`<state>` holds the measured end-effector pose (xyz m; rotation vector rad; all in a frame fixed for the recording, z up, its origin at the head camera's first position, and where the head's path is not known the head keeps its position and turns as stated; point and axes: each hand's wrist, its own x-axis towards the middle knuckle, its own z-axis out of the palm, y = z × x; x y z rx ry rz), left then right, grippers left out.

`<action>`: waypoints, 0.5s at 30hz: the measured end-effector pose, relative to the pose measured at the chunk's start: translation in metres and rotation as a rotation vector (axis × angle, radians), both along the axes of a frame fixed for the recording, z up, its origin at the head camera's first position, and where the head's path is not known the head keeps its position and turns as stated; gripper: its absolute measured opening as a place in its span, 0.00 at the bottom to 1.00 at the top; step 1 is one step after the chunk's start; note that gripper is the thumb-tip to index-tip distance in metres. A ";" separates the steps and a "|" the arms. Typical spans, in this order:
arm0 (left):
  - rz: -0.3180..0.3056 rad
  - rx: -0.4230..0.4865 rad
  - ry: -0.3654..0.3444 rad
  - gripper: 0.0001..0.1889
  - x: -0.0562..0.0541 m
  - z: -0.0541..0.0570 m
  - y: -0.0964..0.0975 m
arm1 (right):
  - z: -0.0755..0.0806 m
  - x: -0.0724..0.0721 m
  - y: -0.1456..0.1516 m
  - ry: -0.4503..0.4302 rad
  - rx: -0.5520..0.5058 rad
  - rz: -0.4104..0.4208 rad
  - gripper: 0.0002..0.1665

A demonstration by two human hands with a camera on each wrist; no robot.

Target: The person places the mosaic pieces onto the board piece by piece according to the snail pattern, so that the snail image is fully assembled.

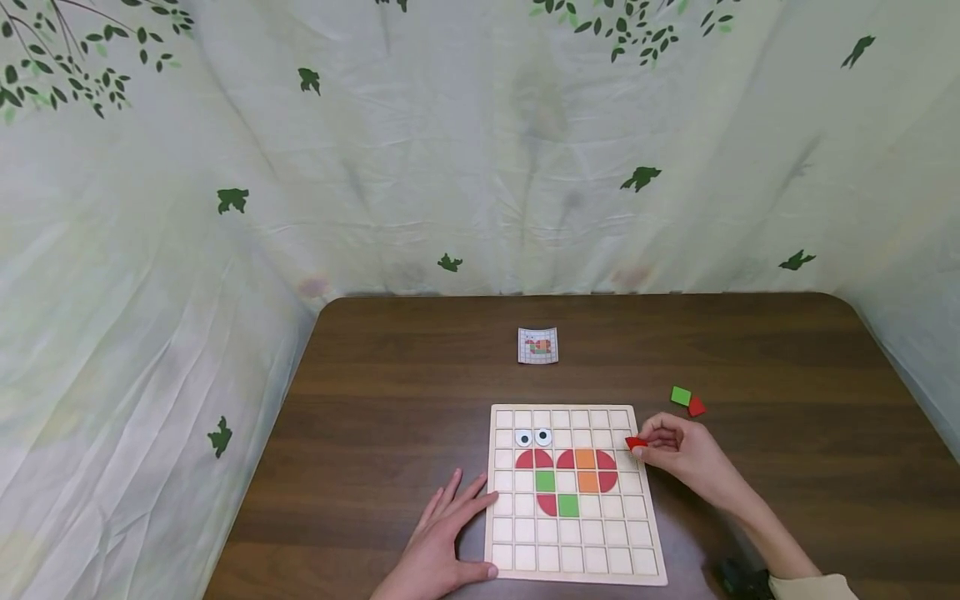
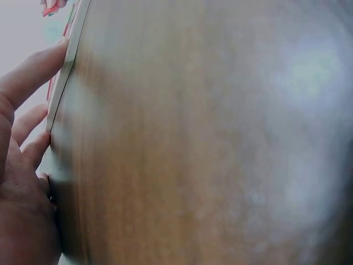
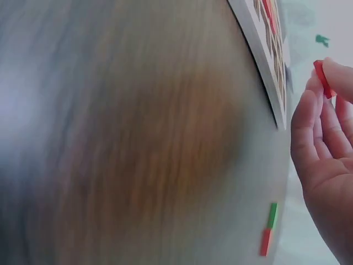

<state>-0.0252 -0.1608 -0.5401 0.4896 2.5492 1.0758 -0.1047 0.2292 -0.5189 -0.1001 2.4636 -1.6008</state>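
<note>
A pale grid board (image 1: 600,533) lies on the table, with red, orange and green pieces and two googly-eye pieces (image 1: 533,437) set in its squares. My right hand (image 1: 678,450) pinches a red piece (image 1: 635,442) between thumb and fingers at the board's right edge; the same red piece (image 3: 323,79) shows in the right wrist view, partly covered by the fingers. My left hand (image 1: 446,537) rests at the board's left edge, fingers spread and fairly straight, fingertips and thumb touching the rim. In the left wrist view its fingers (image 2: 41,69) lie along the board's side.
A green square piece (image 1: 681,396) and a red piece (image 1: 697,407) lie on the brown table (image 1: 390,417) beyond my right hand. A small picture card (image 1: 537,346) of a similar pattern lies behind the board. A leaf-printed curtain (image 1: 487,167) hangs beyond the table.
</note>
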 end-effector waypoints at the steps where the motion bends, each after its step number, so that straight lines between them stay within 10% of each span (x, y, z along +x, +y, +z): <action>1: 0.001 0.002 -0.004 0.43 0.000 0.000 0.000 | 0.000 0.000 -0.002 0.001 0.001 0.006 0.14; 15: 0.000 0.014 0.042 0.44 0.000 -0.003 -0.001 | -0.004 -0.005 -0.033 -0.024 -0.027 0.028 0.13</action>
